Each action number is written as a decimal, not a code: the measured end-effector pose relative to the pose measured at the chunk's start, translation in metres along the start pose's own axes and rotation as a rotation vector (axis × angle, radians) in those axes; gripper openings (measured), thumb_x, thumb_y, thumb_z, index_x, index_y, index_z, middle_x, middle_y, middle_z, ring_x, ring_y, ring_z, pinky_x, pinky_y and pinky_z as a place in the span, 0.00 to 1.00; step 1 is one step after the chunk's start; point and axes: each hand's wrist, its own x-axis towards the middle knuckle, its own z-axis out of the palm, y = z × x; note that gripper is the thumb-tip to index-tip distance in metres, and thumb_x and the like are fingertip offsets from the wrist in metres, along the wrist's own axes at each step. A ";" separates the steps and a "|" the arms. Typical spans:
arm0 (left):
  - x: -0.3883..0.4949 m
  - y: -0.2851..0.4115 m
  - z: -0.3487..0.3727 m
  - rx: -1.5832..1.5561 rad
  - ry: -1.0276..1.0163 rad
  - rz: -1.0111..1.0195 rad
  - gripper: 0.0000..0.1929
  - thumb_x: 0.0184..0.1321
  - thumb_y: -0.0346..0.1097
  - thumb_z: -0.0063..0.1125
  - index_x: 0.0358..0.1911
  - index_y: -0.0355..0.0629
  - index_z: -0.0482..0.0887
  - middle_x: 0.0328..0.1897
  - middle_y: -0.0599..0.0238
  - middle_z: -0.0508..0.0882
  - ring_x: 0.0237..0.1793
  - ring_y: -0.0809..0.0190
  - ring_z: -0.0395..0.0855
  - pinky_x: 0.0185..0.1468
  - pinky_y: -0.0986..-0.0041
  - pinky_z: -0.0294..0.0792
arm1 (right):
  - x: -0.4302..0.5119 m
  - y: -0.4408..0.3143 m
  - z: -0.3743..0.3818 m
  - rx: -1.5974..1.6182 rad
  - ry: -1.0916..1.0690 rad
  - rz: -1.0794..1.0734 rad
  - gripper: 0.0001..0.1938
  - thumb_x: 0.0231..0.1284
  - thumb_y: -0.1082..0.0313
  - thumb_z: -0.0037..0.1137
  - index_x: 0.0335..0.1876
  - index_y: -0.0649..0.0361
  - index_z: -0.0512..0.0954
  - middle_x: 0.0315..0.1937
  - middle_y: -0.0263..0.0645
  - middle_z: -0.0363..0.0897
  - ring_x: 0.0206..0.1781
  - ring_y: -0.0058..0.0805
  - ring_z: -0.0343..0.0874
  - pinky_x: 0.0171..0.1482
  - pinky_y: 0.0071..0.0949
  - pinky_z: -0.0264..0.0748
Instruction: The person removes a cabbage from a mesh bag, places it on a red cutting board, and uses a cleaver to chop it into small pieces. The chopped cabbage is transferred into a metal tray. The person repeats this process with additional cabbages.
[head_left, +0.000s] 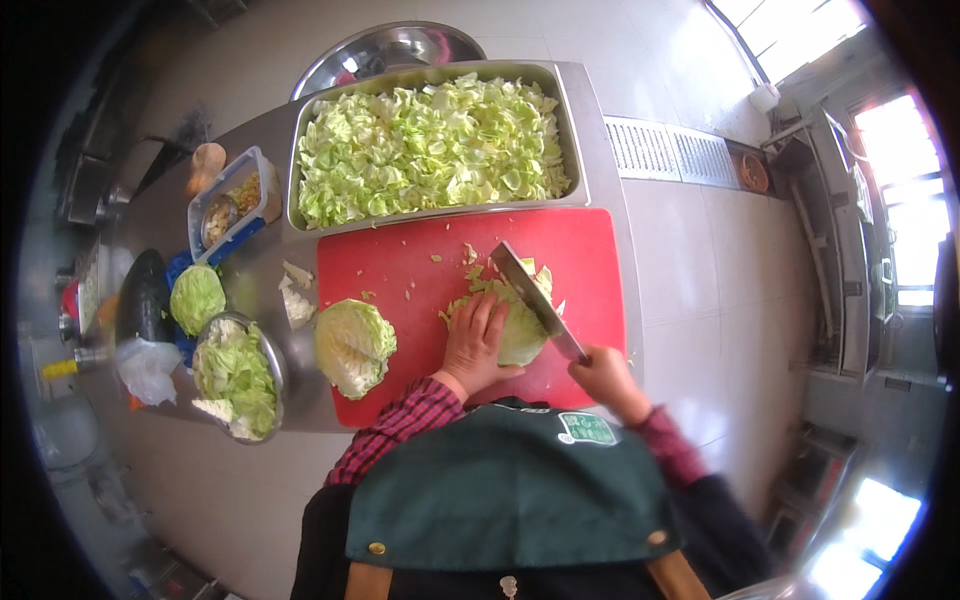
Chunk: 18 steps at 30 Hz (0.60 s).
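My left hand (477, 334) presses down on a piece of cabbage (523, 335) that lies on a red cutting board (420, 277). In my right hand (609, 381) is the handle of a cleaver (537, 300), whose blade crosses the right side of that cabbage. Small cut leaves lie around the cabbage's far end. A cut cabbage half (355, 348) rests at the board's left edge. Behind the board stands a deep steel pan (574, 172) heaped with chopped cabbage (435, 150).
Left of the board are a steel bowl (279, 375) of cabbage leaves, a whole cabbage (197, 298), a dark winter melon (142, 296), a plastic bag (148, 369) and a plastic container (270, 196). Cabbage core pieces (298, 306) lie on the steel table (251, 281). Beyond the pan is a large steel basin (322, 69).
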 end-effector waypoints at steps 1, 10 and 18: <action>-0.001 -0.002 0.000 -0.004 0.003 0.002 0.65 0.28 0.56 0.86 0.74 0.42 0.60 0.74 0.48 0.61 0.75 0.37 0.59 0.75 0.41 0.56 | -0.007 -0.005 -0.006 0.013 0.038 -0.024 0.10 0.58 0.66 0.59 0.35 0.67 0.79 0.22 0.54 0.76 0.25 0.52 0.75 0.33 0.42 0.74; -0.011 -0.009 0.009 -0.101 0.088 0.039 0.60 0.30 0.58 0.84 0.71 0.43 0.64 0.73 0.48 0.65 0.75 0.37 0.60 0.74 0.39 0.56 | -0.059 -0.032 -0.025 -0.082 -0.021 0.032 0.09 0.59 0.67 0.58 0.34 0.66 0.78 0.23 0.56 0.76 0.28 0.59 0.77 0.34 0.43 0.75; -0.004 -0.010 0.009 -0.066 0.068 0.033 0.52 0.32 0.59 0.80 0.64 0.44 0.70 0.69 0.50 0.68 0.70 0.39 0.64 0.71 0.40 0.58 | -0.035 -0.031 -0.025 -0.156 -0.123 0.079 0.09 0.58 0.67 0.56 0.36 0.65 0.80 0.26 0.59 0.79 0.33 0.62 0.80 0.37 0.47 0.77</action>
